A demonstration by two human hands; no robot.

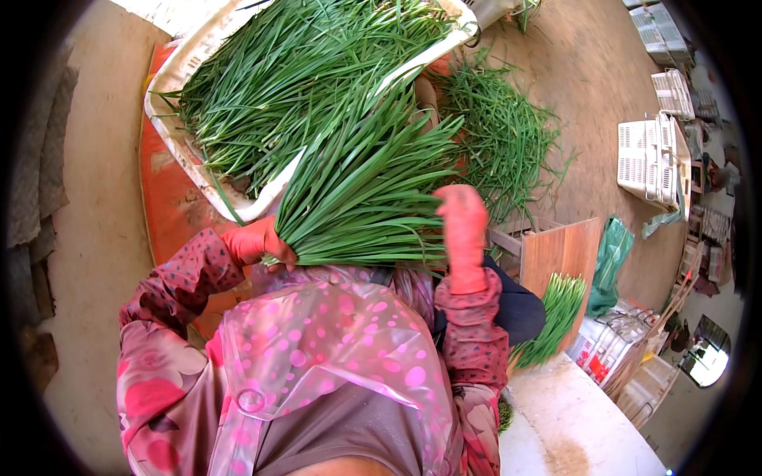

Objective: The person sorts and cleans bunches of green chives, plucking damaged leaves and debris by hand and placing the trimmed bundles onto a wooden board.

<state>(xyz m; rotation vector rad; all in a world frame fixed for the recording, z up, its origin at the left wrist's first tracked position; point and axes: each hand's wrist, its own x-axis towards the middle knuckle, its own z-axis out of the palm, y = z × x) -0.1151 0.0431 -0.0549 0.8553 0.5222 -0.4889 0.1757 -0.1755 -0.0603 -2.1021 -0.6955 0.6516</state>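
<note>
In its red glove, my left hand (260,243) is closed round the base of a thick bunch of garlic chives (369,190). The long flat green leaves fan out to the right and away from me, above my lap. My right hand (463,226), gloved the same way, is raised beside the leaf tips on the right. Motion smears its fingers, so I cannot make out whether they grip a leaf. Beyond the bunch, a large white plastic crate (163,131) holds a deep heap of loose garlic chives (286,79).
Loose green leaves (504,131) lie piled on the floor right of the crate. A wooden board (559,254) stands at my right, with more chives (556,317) against it above a white tabletop (575,416). Green plastic (609,266) hangs behind. White crates (652,161) stand farther right.
</note>
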